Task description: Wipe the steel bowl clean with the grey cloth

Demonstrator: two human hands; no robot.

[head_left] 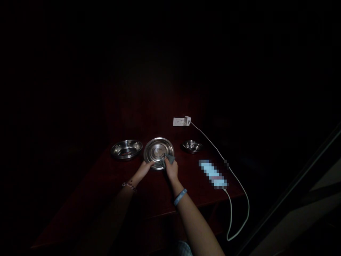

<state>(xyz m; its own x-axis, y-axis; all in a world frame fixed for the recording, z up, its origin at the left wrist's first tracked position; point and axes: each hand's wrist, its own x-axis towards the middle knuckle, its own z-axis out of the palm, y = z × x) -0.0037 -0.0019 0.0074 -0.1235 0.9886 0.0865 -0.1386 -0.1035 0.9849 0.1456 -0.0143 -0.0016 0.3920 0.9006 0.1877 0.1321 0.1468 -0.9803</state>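
A round steel plate (156, 149) is tilted up towards me on the dark red table (112, 185). My left hand (145, 169) grips its lower left rim. My right hand (172, 170) is closed on a grey cloth (168, 159) and presses it against the plate's lower right part. A beaded bracelet is on my left wrist and a blue band on my right wrist.
A steel bowl (126, 149) stands left of the plate, a smaller steel bowl (192, 146) to its right. A blurred phone (213, 174) lies at the right, its white cable (234, 199) running to a white power strip (181, 121). The room is very dark.
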